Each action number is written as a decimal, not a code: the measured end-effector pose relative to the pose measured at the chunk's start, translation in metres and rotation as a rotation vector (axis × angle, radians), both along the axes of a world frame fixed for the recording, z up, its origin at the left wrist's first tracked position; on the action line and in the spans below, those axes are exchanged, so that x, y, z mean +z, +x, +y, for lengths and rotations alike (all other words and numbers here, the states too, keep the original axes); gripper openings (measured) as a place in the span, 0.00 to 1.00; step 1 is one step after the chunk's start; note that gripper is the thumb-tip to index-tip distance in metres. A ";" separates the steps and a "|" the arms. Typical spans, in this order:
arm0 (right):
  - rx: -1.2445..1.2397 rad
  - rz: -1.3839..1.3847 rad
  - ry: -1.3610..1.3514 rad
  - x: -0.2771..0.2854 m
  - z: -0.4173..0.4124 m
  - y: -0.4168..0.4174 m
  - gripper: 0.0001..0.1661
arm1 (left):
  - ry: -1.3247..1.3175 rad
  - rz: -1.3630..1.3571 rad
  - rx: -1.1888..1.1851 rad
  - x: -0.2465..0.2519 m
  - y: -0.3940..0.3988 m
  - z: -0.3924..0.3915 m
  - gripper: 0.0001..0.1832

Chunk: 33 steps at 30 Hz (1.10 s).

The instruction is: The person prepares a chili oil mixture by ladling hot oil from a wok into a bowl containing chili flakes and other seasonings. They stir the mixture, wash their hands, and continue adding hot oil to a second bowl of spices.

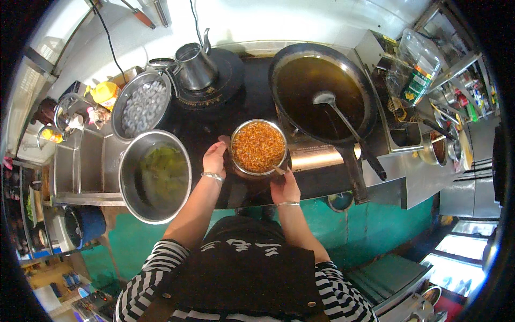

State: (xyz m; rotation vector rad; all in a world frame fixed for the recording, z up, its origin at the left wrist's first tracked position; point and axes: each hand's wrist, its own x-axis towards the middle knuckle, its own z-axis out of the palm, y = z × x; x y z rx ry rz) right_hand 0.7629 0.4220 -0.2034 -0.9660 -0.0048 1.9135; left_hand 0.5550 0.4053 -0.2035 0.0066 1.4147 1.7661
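A round metal container (259,147) full of an orange-brown chopped mixture is on the black counter before me. At its left side is my left hand (214,159), its fingers pinched on what looks like a dark cloth or handle by the rim. My right hand (285,187) is at the lower right of the container, its fingertips by a handle that sticks out over the rim; part of its grip is hidden. To the right, a black wok (277,86) holds dark oily liquid and a metal ladle (342,116).
Left of my arms stand a steel bowl of green leaves in water (155,135) and a bowl of peeled shrimp (143,105). A steel kettle (196,70) sits behind. Steel sinks (90,161) are far left; the wok's handle (356,181) juts over the counter edge.
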 end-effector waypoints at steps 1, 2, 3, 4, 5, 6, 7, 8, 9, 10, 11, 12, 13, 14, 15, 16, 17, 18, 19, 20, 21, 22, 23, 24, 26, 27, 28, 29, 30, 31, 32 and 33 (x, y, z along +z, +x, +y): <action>0.002 -0.006 -0.005 0.000 0.001 -0.002 0.14 | -0.005 0.006 -0.014 -0.001 -0.001 0.001 0.03; 0.004 -0.012 -0.009 0.001 0.002 -0.005 0.14 | -0.010 0.011 -0.028 -0.002 -0.003 0.002 0.04; 0.003 -0.021 -0.012 0.002 0.003 -0.006 0.14 | -0.013 0.047 -0.052 -0.002 -0.004 0.004 0.04; -0.026 -0.013 0.005 0.000 0.002 -0.007 0.14 | -0.016 0.082 -0.075 -0.002 -0.006 0.005 0.04; -0.055 -0.006 0.022 -0.005 0.002 -0.009 0.14 | -0.019 0.118 -0.099 -0.003 -0.007 0.006 0.04; -0.081 0.002 0.038 -0.002 0.002 -0.012 0.14 | -0.029 0.163 -0.111 0.000 -0.006 0.007 0.04; -0.092 -0.032 0.028 0.001 0.002 -0.013 0.13 | -0.038 0.209 -0.124 0.003 -0.006 0.007 0.04; -0.102 -0.065 0.017 0.004 0.001 -0.013 0.13 | -0.048 0.254 -0.136 0.005 -0.006 0.008 0.03; -0.112 -0.099 0.008 0.009 0.002 -0.015 0.13 | -0.056 0.299 -0.162 0.007 -0.007 0.008 0.03; -0.125 -0.135 0.013 0.009 0.003 -0.016 0.12 | -0.065 0.344 -0.188 0.008 -0.008 0.009 0.03; -0.137 -0.172 0.019 0.009 0.004 -0.017 0.11 | -0.073 0.389 -0.213 0.008 -0.010 0.010 0.03; -0.151 -0.209 0.026 0.009 0.005 -0.017 0.10 | -0.101 0.437 -0.237 0.008 -0.011 0.011 0.03; -0.164 -0.231 0.046 0.008 0.005 -0.018 0.09 | -0.128 0.484 -0.260 0.009 -0.013 0.012 0.04; -0.176 -0.252 0.067 0.006 0.005 -0.018 0.07 | -0.156 0.532 -0.283 0.009 -0.014 0.013 0.04; -0.191 -0.272 0.087 0.003 0.006 -0.019 0.06 | -0.150 0.533 -0.292 0.010 -0.015 0.013 0.04; -0.190 -0.306 0.097 0.001 0.007 -0.019 0.05 | -0.144 0.535 -0.300 0.011 -0.016 0.013 0.05; -0.190 -0.339 0.106 -0.002 0.008 -0.019 0.05 | -0.139 0.537 -0.308 0.013 -0.016 0.013 0.05; -0.188 -0.372 0.114 -0.002 0.009 -0.019 0.04 | -0.140 0.536 -0.312 0.017 -0.014 0.013 0.05; -0.182 -0.417 0.108 -0.001 0.009 -0.018 0.04 | -0.142 0.535 -0.315 0.024 -0.012 0.012 0.05; -0.176 -0.462 0.102 0.001 0.010 -0.017 0.04 | -0.143 0.534 -0.318 0.028 -0.010 0.011 0.06; -0.168 -0.506 0.097 0.002 0.010 -0.017 0.05 | -0.131 0.556 -0.321 0.024 -0.010 0.008 0.06; -0.167 -0.508 0.130 0.002 0.010 -0.017 0.05 | -0.120 0.579 -0.324 0.019 -0.012 0.006 0.06; -0.165 -0.509 0.164 0.001 0.009 -0.016 0.05 | -0.108 0.601 -0.326 0.015 -0.012 0.004 0.06; -0.165 -0.510 0.193 0.000 0.008 -0.015 0.05 | -0.130 0.651 -0.330 0.017 -0.010 0.002 0.05; -0.182 -0.569 0.279 -0.002 0.007 -0.013 0.05 | -0.139 0.708 -0.328 0.022 -0.004 -0.002 0.05; -0.192 -0.596 0.322 -0.003 0.007 -0.013 0.05 | -0.143 0.739 -0.327 0.025 -0.002 -0.004 0.05; -0.181 -0.582 0.339 -0.003 0.005 -0.012 0.05 | -0.143 0.762 -0.332 0.028 0.000 -0.007 0.05; -0.171 -0.568 0.356 -0.003 0.003 -0.010 0.05 | -0.143 0.785 -0.336 0.031 0.003 -0.011 0.05; -0.158 -0.553 0.376 -0.002 0.001 -0.009 0.05 | -0.143 0.809 -0.337 0.033 0.004 -0.015 0.05; -0.143 -0.614 0.390 -0.001 0.000 -0.007 0.04 | -0.122 0.813 -0.347 0.029 0.004 -0.019 0.05; -0.127 -0.676 0.404 0.000 -0.002 -0.006 0.04 | -0.102 0.816 -0.358 0.019 0.001 -0.023 0.05; -0.112 -0.740 0.417 0.000 -0.005 -0.004 0.03 | -0.081 0.818 -0.371 0.016 0.002 -0.026 0.05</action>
